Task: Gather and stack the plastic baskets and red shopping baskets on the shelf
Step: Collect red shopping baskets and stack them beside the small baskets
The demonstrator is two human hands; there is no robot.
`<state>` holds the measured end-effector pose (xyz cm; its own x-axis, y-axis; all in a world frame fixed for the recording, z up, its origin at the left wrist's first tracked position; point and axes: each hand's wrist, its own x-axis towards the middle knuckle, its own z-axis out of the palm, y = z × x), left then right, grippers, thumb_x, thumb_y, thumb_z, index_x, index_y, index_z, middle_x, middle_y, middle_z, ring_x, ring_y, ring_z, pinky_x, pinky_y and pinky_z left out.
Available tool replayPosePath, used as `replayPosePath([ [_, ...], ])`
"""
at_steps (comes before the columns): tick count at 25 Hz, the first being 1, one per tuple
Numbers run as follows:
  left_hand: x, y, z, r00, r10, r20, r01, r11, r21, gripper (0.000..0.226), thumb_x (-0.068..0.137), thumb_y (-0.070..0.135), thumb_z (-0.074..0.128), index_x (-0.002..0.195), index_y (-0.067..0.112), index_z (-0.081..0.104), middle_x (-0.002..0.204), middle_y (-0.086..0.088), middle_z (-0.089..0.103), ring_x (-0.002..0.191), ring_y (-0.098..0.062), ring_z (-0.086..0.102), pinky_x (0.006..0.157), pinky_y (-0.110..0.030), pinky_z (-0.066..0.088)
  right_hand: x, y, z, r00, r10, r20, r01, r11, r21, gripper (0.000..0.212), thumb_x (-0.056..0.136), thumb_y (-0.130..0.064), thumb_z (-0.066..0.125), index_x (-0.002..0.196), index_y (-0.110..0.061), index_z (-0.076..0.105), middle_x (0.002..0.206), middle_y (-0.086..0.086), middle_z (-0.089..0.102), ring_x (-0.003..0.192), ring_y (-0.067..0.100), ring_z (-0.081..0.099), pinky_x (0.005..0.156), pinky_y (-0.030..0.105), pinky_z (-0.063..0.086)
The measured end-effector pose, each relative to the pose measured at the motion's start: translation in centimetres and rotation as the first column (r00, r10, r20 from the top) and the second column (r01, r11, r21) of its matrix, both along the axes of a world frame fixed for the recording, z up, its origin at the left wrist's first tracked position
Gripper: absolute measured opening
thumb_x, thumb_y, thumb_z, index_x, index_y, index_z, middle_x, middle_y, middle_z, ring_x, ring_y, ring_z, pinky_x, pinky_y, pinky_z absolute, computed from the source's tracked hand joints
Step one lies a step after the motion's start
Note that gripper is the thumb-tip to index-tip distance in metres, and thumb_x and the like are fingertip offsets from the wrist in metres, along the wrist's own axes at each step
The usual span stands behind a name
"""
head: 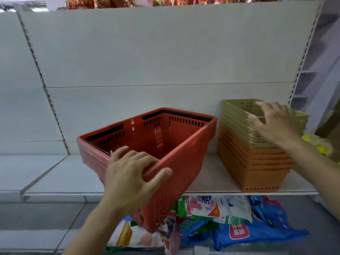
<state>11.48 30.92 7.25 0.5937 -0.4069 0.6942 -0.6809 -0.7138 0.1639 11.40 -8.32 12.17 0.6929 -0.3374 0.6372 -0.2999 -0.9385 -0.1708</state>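
Red slotted plastic shopping baskets (156, 144), nested and tilted half off the white metal shelf (55, 173), gripped at the near rim by the left hand (132, 173); right hand (274, 122) rests spread, steadying the olive-and-orange perforated plastic basket stack (244, 159); slide rearward until flat.

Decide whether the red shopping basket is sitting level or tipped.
Tipped. The red shopping basket overhangs the shelf, its near corner dropped below the edge, gripped by the left hand.

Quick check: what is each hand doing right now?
Left hand: closed on the near rim of the red plastic shopping basket.
Right hand: fingers spread, resting on the stacked beige perforated plastic baskets; grip unclear.
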Motion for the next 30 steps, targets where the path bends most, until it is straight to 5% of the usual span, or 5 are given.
replayPosePath([
  [5,-2.6,-10.0,-0.1,0.976,0.134,0.17,-0.181,0.937,0.299,0.046,0.071,0.067,0.052,0.062,0.023,0.058,0.044,0.002,0.059,0.038,-0.018,0.059,0.043,-0.024,0.026,-1.1,-3.7,-1.2,0.977,-0.007,-0.211,-0.001,0.999,-0.036,0.054,0.09,-0.047,0.05,0.13,-0.011,0.051,0.134,0.02,0.054,0.125,0.038,0.043,0.108,0.052,0.027],
  [15,-0.8,-18.2,-0.1,0.955,0.016,0.297,-0.074,0.98,0.186,0.039,0.07,0.044,0.067,0.048,0.021,0.045,0.035,0.001,0.049,0.029,-0.016,0.047,0.045,-0.022,0.036,-0.1,-5.2,-1.1,0.978,0.206,-0.034,-0.196,0.963,0.187,0.013,0.087,-0.035,0.063,0.095,-0.026,0.058,0.095,0.001,0.054,0.112,0.031,0.045,0.099,0.039,0.025],
  [20,0.2,-20.0,-0.3,0.955,-0.019,0.296,-0.02,0.992,0.128,0.039,0.071,0.05,0.065,0.05,0.02,0.053,0.039,0.002,0.054,0.035,-0.015,0.053,0.05,-0.023,0.04,0.1,-5.4,-1.4,0.967,0.253,0.016,-0.252,0.955,0.158,0.017,0.084,-0.032,0.067,0.1,-0.028,0.061,0.1,-0.002,0.06,0.113,0.029,0.046,0.105,0.041,0.019],
  [24,-0.1,-16.9,-1.5,0.933,-0.067,0.353,0.035,0.995,0.096,0.053,0.074,0.068,0.059,0.097,0.023,0.072,0.084,0.005,0.073,0.084,-0.017,0.066,0.087,-0.038,0.042,-0.6,-5.2,-2.8,0.973,0.181,-0.142,-0.197,0.974,-0.113,0.075,0.076,-0.044,0.072,0.14,-0.029,0.038,0.14,0.004,0.045,0.133,0.029,0.033,0.115,0.054,0.003],
  [30,1.3,-11.1,-5.6,0.934,0.021,0.357,-0.081,0.985,0.153,0.093,0.059,0.054,0.078,0.138,0.024,0.04,0.127,-0.001,0.044,0.124,-0.024,0.041,0.116,-0.057,0.01,-0.6,-5.1,-4.6,0.988,0.075,-0.133,-0.111,0.951,-0.288,0.11,0.055,-0.039,0.087,0.145,-0.024,0.027,0.14,0.013,0.041,0.132,0.035,0.035,0.108,0.07,0.011],
])
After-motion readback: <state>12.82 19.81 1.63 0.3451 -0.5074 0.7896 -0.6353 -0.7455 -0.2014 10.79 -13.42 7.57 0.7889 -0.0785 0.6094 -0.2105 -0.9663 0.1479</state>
